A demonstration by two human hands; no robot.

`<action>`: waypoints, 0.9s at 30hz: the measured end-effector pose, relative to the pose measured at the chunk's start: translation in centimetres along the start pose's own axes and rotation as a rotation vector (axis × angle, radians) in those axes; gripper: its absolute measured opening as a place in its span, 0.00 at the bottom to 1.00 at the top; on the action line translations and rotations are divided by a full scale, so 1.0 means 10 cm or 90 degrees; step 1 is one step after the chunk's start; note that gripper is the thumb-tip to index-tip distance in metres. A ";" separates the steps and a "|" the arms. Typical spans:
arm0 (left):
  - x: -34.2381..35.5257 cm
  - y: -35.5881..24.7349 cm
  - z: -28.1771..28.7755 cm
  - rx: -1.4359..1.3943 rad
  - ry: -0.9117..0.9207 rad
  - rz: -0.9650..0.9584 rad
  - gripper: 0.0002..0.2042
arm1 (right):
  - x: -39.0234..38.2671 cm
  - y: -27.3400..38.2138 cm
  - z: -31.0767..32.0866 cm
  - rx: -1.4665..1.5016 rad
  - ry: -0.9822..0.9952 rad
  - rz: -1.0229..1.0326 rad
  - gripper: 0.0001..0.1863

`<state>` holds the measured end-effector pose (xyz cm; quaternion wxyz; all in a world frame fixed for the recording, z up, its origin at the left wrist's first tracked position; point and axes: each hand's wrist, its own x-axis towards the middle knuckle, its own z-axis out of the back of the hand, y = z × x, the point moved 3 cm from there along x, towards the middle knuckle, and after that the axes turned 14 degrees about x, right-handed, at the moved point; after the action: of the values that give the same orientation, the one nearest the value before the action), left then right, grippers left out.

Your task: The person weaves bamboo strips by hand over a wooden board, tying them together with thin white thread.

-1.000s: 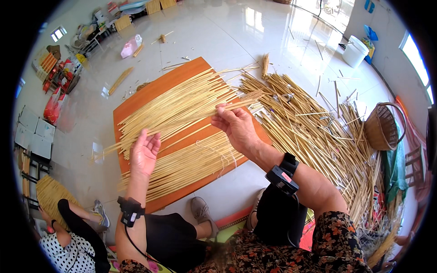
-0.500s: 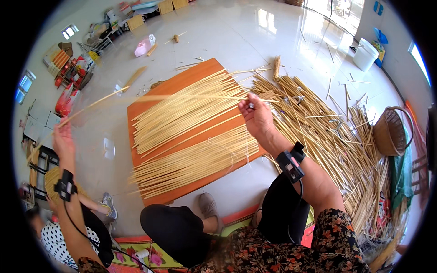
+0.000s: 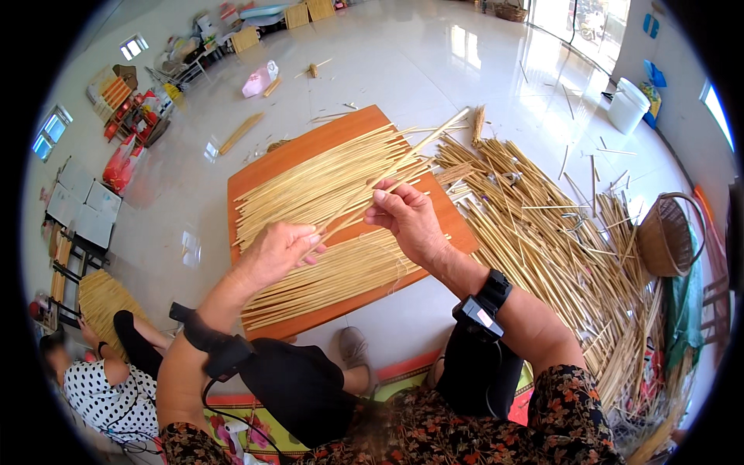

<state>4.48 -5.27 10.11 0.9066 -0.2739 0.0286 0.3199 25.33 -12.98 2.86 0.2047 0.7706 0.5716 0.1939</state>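
A pale straw stalk (image 3: 430,141) slants across from the upper right down to my left hand (image 3: 277,252), whose thumb and fingers pinch its lower end. Close by, my right hand (image 3: 407,221) has its thumb and fingertips pressed together on the stalk. Both hands hang above an orange-brown board (image 3: 349,124). Two rows of stalks lie on it side by side: a far row (image 3: 310,178) and a near row (image 3: 325,275). Fine white thread trails over the near row. My hands cover parts of both rows.
A large heap of loose stalks (image 3: 542,240) spreads right of the board. Beyond it stand a wicker basket (image 3: 659,236) and a white bucket (image 3: 626,106). At lower left, a person in a dotted top (image 3: 108,391) sits with a straw sheet (image 3: 108,298).
My left hand has come in from the far left to the near-left part of the board. My right hand has moved slightly left and nearer, and the stalk now slants steeply between them.
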 end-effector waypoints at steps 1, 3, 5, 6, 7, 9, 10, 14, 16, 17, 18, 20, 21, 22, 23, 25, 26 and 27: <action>-0.03 -0.02 -0.06 -0.097 0.015 0.026 0.15 | -0.02 0.03 -0.02 -0.011 0.006 -0.001 0.08; -0.08 -0.01 -0.10 -0.109 0.054 0.043 0.15 | -0.05 0.07 -0.01 -0.017 0.008 -0.002 0.10; -0.11 0.00 -0.11 -0.130 0.086 0.066 0.15 | -0.05 0.11 0.03 -0.006 0.000 0.003 0.11; -0.14 0.00 -0.11 -0.147 0.097 0.081 0.15 | -0.05 0.15 0.05 -0.006 -0.006 0.010 0.11; -0.18 0.01 -0.10 -0.163 0.108 0.101 0.15 | -0.05 0.15 0.05 -0.001 -0.012 0.015 0.11; -0.23 0.11 -0.08 -0.159 0.141 0.083 0.15 | -0.04 0.18 0.07 0.003 -0.013 0.025 0.11; -0.25 0.16 -0.10 -0.160 0.159 0.074 0.15 | -0.03 0.19 0.09 0.001 -0.011 0.029 0.11; -0.31 0.23 -0.10 -0.188 0.180 0.096 0.16 | -0.03 0.23 0.11 0.002 -0.022 0.033 0.11; -0.32 0.27 -0.09 -0.190 0.192 0.100 0.16 | -0.03 0.23 0.12 0.003 -0.024 0.031 0.10; -0.33 0.26 -0.09 -0.195 0.206 0.105 0.17 | -0.02 0.23 0.13 0.003 -0.024 0.030 0.10; -0.34 0.25 -0.07 -0.201 0.220 0.112 0.17 | -0.02 0.23 0.13 0.002 -0.026 0.029 0.09; -0.35 0.27 -0.07 -0.220 0.238 0.116 0.16 | -0.01 0.22 0.14 -0.003 -0.030 0.025 0.07; -0.35 0.28 -0.07 -0.232 0.242 0.114 0.16 | 0.00 0.21 0.15 -0.010 -0.036 0.025 0.07; -0.35 0.30 -0.08 -0.246 0.247 0.111 0.15 | 0.00 0.20 0.17 -0.019 -0.044 0.024 0.06; -0.34 0.34 -0.08 -0.237 0.246 0.109 0.16 | 0.01 0.19 0.17 -0.028 -0.052 0.024 0.06; -0.29 0.49 -0.11 -0.225 0.243 0.109 0.17 | 0.03 0.17 0.17 -0.057 -0.086 0.031 0.07; -0.26 0.54 -0.11 -0.157 0.106 0.061 0.17 | 0.04 0.15 0.16 -0.068 -0.101 0.029 0.07; -0.23 0.57 -0.15 -0.085 -0.030 0.014 0.17 | 0.11 0.11 0.26 -0.081 -0.102 0.036 0.08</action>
<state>-0.53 -3.69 6.65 0.8830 -0.3260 -0.0113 0.3375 27.88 -12.43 1.29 0.2930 0.7847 0.5181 0.1732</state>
